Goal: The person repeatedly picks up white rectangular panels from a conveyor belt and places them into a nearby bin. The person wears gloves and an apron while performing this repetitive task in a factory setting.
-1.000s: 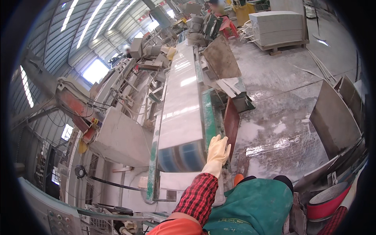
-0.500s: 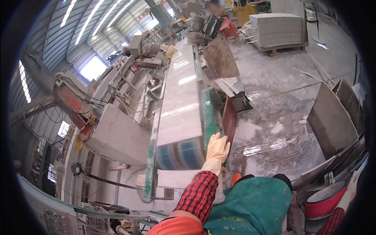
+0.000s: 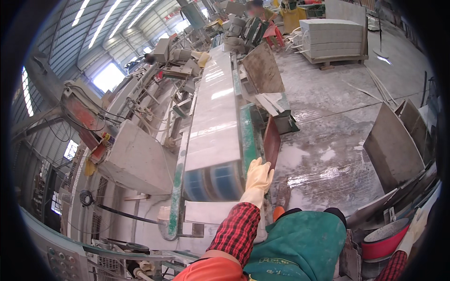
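My left hand (image 3: 259, 177), in a cream rubber glove, rests on the near right end of a conveyor's green side rail (image 3: 249, 136). Its fingers lie extended over the rail, holding nothing visible. Beside it runs the wet, pale conveyor belt (image 3: 213, 126), which curves down over a roller with blue bands (image 3: 225, 182). A reddish-brown board (image 3: 271, 143) leans just beyond the hand. At the far right, my gloved right hand (image 3: 416, 228) hangs beside a red round tub (image 3: 385, 243) and some slabs; its fingers are too indistinct to read.
Brown slabs (image 3: 393, 145) lean at the right. A pallet stack of pale blocks (image 3: 333, 40) stands at the back right. Left of the conveyor is a large pale block (image 3: 140, 159); a button panel (image 3: 63, 260) sits at lower left. The floor (image 3: 323, 164) looks wet.
The whole view has shifted slightly. My left hand stays on the rail, and my right hand remains beside the tub, showing a little more of itself.
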The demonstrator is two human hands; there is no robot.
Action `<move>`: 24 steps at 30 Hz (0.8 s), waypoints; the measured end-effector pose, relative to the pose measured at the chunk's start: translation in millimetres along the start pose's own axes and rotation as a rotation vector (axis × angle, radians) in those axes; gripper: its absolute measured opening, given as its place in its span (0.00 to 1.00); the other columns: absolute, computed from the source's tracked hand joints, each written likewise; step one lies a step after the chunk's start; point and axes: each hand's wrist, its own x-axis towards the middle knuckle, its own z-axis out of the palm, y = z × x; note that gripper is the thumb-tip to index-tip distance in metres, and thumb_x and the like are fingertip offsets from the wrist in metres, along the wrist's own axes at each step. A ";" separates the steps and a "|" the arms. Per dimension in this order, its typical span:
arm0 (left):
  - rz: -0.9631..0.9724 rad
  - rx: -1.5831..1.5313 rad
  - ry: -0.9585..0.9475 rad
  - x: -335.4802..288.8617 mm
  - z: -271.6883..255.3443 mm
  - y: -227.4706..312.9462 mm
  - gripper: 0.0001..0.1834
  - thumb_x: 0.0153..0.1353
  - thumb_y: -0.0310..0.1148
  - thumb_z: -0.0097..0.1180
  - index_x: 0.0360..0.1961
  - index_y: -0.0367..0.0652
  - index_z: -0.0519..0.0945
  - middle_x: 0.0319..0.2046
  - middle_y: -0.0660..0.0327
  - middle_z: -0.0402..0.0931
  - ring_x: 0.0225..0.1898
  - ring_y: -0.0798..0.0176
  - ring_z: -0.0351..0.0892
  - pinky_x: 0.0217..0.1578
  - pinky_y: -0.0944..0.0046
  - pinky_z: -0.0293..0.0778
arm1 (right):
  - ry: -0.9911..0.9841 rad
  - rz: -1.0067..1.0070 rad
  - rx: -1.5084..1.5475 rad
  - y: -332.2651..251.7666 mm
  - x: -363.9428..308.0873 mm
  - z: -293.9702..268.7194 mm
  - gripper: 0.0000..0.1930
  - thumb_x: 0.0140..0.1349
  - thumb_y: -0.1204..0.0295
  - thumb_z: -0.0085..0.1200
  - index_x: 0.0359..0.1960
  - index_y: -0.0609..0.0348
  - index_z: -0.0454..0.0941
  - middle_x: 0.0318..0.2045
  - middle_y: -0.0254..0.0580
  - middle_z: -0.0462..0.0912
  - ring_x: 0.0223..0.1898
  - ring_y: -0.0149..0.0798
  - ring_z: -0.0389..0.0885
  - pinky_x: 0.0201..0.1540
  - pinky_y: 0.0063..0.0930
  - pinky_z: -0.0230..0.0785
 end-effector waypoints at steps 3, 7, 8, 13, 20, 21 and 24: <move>-0.006 -0.016 -0.009 2.9 -1.4 3.8 0.12 0.57 0.34 0.61 0.40 0.39 0.82 0.51 0.40 0.76 0.56 0.37 0.71 0.59 0.48 0.67 | 0.063 -0.020 0.018 15.1 2.2 17.1 0.33 0.72 0.46 0.42 0.65 0.62 0.68 0.66 0.56 0.69 0.68 0.55 0.64 0.70 0.42 0.55; 0.007 -0.001 0.015 2.1 -0.3 2.1 0.11 0.57 0.34 0.61 0.37 0.38 0.82 0.48 0.41 0.76 0.53 0.38 0.72 0.57 0.48 0.68 | 0.132 -0.059 0.027 21.4 2.1 31.0 0.33 0.72 0.47 0.42 0.65 0.64 0.68 0.65 0.57 0.70 0.67 0.55 0.65 0.69 0.42 0.56; 0.016 0.012 0.036 0.6 1.2 -0.4 0.11 0.56 0.34 0.61 0.37 0.38 0.82 0.47 0.42 0.76 0.53 0.38 0.72 0.56 0.48 0.68 | 0.102 -0.060 0.030 17.9 0.8 28.7 0.33 0.72 0.47 0.42 0.65 0.64 0.68 0.65 0.57 0.70 0.67 0.55 0.65 0.69 0.41 0.56; 0.000 -0.011 -0.009 3.7 -3.7 3.1 0.11 0.56 0.34 0.61 0.36 0.38 0.82 0.45 0.42 0.76 0.53 0.39 0.72 0.56 0.48 0.69 | 0.093 -0.062 0.031 24.4 -0.8 32.0 0.33 0.72 0.47 0.42 0.66 0.64 0.67 0.66 0.56 0.69 0.68 0.54 0.63 0.70 0.40 0.54; -0.010 -0.023 0.012 0.6 -0.7 0.0 0.12 0.56 0.35 0.61 0.36 0.38 0.82 0.49 0.41 0.76 0.55 0.38 0.71 0.58 0.48 0.68 | 0.074 -0.058 0.008 6.1 -15.4 15.3 0.34 0.72 0.47 0.41 0.66 0.64 0.67 0.66 0.55 0.69 0.69 0.53 0.64 0.71 0.40 0.53; -0.008 -0.029 0.015 0.8 1.2 -0.8 0.12 0.56 0.35 0.61 0.37 0.38 0.82 0.50 0.40 0.76 0.56 0.38 0.71 0.59 0.48 0.67 | 0.075 -0.058 -0.006 6.2 -16.9 13.4 0.34 0.72 0.47 0.41 0.66 0.64 0.67 0.66 0.55 0.69 0.69 0.53 0.64 0.71 0.40 0.53; -0.018 -0.030 -0.016 -0.6 3.4 -5.7 0.12 0.57 0.35 0.61 0.38 0.38 0.82 0.52 0.39 0.75 0.57 0.36 0.70 0.60 0.47 0.67 | 0.060 -0.063 -0.008 -5.8 -22.9 3.6 0.33 0.73 0.47 0.41 0.66 0.64 0.67 0.66 0.56 0.69 0.68 0.53 0.64 0.71 0.41 0.53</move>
